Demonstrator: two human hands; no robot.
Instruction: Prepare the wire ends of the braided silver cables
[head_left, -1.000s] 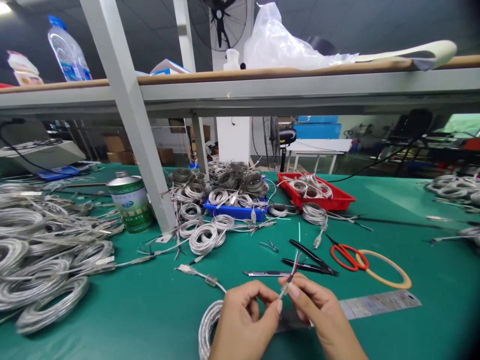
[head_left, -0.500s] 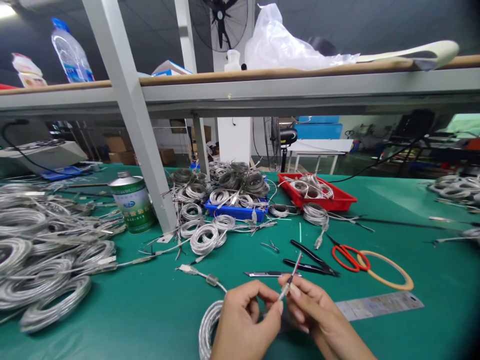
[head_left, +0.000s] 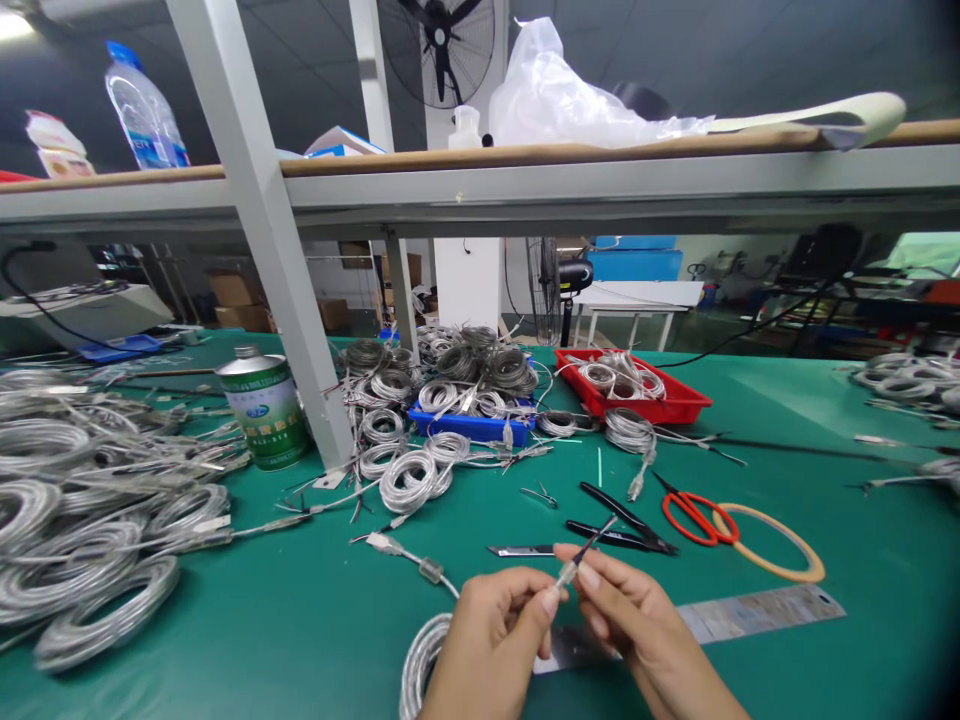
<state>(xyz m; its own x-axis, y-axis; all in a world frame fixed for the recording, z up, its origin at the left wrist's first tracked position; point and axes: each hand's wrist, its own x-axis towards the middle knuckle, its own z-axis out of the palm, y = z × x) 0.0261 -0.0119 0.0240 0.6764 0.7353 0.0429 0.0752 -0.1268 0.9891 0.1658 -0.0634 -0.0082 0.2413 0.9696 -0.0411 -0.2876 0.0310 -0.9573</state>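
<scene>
Between my two hands a clear-jacketed cable end [head_left: 568,574] points up and to the right, its thin dark and reddish wires bare at the tip. My left hand [head_left: 499,630] pinches the clear jacket between thumb and forefinger. My right hand [head_left: 626,610] pinches the same cable just above, near where the wires come out. A coil of this kind of cable [head_left: 421,665] lies beside my left wrist, and a USB plug [head_left: 384,543] with a ferrite bead [head_left: 430,570] extends above it. Beneath my hands lies a steel ruler [head_left: 757,614], partly covered.
Beyond my hands lie a craft knife [head_left: 521,551], black nippers [head_left: 622,535], red-handled scissors [head_left: 694,517] and a tape ring [head_left: 806,550]. Coiled cables fill a blue tray [head_left: 472,425] and a red tray [head_left: 686,402]. A green can [head_left: 266,415] stands beside the shelf post [head_left: 281,270].
The wire tip has tilted further right and its strands look closer together. My left hand has shifted slightly, and more of the ruler shows between my hands.
</scene>
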